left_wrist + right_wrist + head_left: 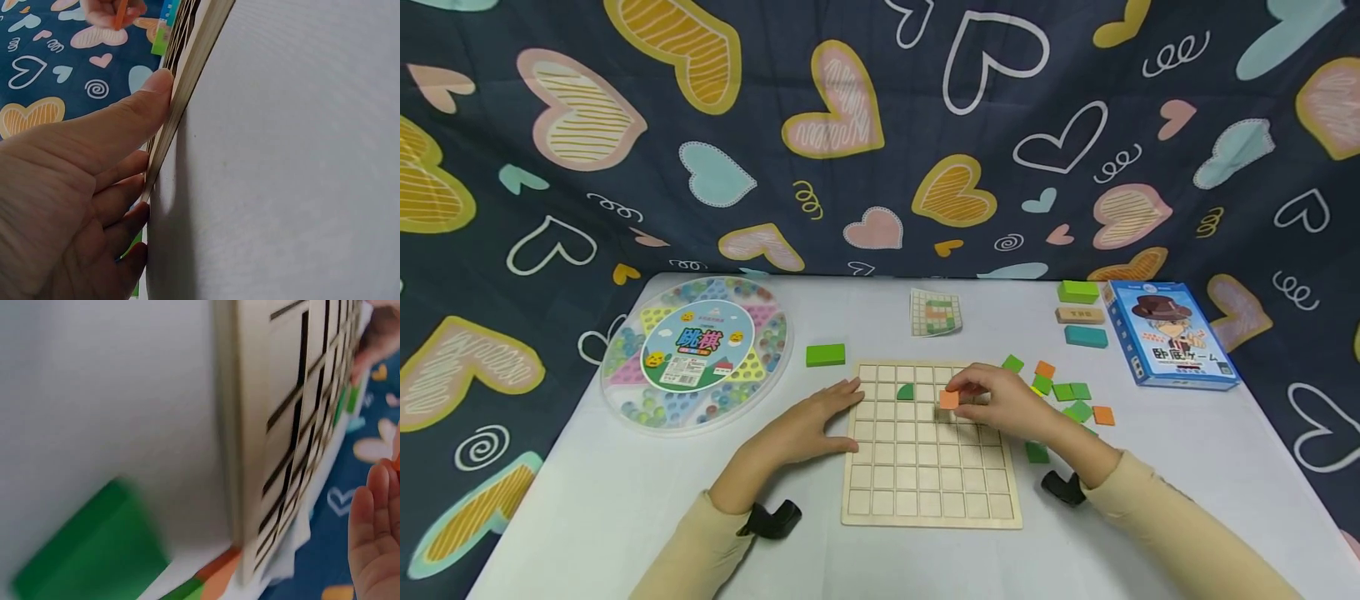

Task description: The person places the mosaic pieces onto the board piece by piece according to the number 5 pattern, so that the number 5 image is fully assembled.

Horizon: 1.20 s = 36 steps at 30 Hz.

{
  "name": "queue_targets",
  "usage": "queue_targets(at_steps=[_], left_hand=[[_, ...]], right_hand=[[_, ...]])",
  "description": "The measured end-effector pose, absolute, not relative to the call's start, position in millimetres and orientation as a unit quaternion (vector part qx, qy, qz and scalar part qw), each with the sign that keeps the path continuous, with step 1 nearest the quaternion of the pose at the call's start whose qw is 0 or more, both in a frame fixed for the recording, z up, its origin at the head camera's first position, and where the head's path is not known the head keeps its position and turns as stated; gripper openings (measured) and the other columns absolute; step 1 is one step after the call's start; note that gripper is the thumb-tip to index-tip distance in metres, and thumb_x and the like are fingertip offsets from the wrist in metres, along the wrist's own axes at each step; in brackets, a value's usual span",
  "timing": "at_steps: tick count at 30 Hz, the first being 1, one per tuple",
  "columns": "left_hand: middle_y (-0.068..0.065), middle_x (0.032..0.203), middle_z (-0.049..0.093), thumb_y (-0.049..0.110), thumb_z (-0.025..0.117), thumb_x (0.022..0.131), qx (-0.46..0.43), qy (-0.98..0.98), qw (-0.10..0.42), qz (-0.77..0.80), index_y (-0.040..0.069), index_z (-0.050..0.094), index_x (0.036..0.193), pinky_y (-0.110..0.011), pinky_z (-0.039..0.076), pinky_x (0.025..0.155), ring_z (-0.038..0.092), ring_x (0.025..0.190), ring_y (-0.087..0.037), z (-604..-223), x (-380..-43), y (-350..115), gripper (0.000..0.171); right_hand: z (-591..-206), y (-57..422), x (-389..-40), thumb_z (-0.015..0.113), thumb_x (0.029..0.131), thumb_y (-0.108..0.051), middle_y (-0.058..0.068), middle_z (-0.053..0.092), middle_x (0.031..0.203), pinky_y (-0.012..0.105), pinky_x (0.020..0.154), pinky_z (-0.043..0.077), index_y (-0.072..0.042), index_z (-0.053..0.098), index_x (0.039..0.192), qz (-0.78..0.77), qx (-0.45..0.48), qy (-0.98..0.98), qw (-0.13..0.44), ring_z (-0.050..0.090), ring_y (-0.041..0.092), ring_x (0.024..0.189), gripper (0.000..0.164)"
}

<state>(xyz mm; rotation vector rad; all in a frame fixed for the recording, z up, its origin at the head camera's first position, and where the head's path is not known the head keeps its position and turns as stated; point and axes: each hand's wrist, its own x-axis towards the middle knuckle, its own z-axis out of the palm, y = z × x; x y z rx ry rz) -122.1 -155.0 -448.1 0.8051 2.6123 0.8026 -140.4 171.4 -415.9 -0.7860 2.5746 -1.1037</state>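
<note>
- Orange square tile (949,400), just right of centre in the frame: raised off the board, pinched between thumb and fingers of the right hand (1000,402). From the left wrist it shows as a thin strip, upper left.
- Wooden grid board (928,518) underneath, centre to lower centre, flat on the white-covered table (805,575).
- Green quarter-round tile (906,392) lies in a cell near the board's top, left of the raised tile.
- Left hand (805,425), left of centre: grasping nothing, fingers loosely extended, thumb and fingertips resting against the board's left edge.
- Scattered right of the board: green and orange loose tiles (1081,390), some touching; a dark green tile (1037,452) just beside the board's right edge.
- Small pattern card (936,313) above the board, upper centre, printed grid with coloured cells, corner curling.
- Bright green block (825,355) near the board's upper left corner.
- Mid-left: round Chinese checkers set (697,354), marbles around its rim.
- Right side: blue game box (1171,333); beside it, in a column, a lime block (1078,292), a wooden block (1079,316), a teal block (1086,336).
- Dark heart-patterned cloth (865,192) fills the upper frame.
</note>
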Motion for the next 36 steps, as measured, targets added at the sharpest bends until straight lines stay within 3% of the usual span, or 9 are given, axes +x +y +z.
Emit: queue_targets(at_steps=[14,29,36], left_hand=[[-0.006,0.156,0.027,0.041,0.072,0.081,0.277,0.907,0.15,0.279,0.008,0.043,0.143,-0.05,0.025,0.116,0.025,0.143,-0.03,-450,-123,-154,0.076],[-0.007,0.155,0.029,0.04,0.073,0.08,0.276,0.908,0.144,0.279,0.007,0.044,0.142,-0.048,0.026,0.116,0.026,0.143,-0.029,-449,-123,-155,0.076],[-0.007,0.155,0.029,0.039,0.073,0.08,0.275,0.906,0.147,0.287,0.007,0.044,0.142,-0.049,0.026,0.116,0.025,0.143,-0.029,-448,-122,-156,0.076]], right_hand=[[-427,123,-157,0.07,0.086,-0.014,-0.002,0.062,0.1,0.021,0.075,0.052,-0.011,0.068,0.106,-0.295,-0.35,0.877,0.146,0.057,0.011,0.086,0.02],[-431,109,-157,0.072,0.084,-0.015,-0.001,0.06,0.099,0.024,0.076,0.051,-0.008,0.067,0.107,-0.247,-0.351,0.89,0.152,0.054,0.009,0.084,0.024],[-430,113,-151,0.073,0.083,-0.018,-0.001,0.062,0.107,0.029,0.084,0.052,-0.01,0.066,0.113,-0.252,-0.345,0.892,0.15,0.057,0.011,0.094,0.032]])
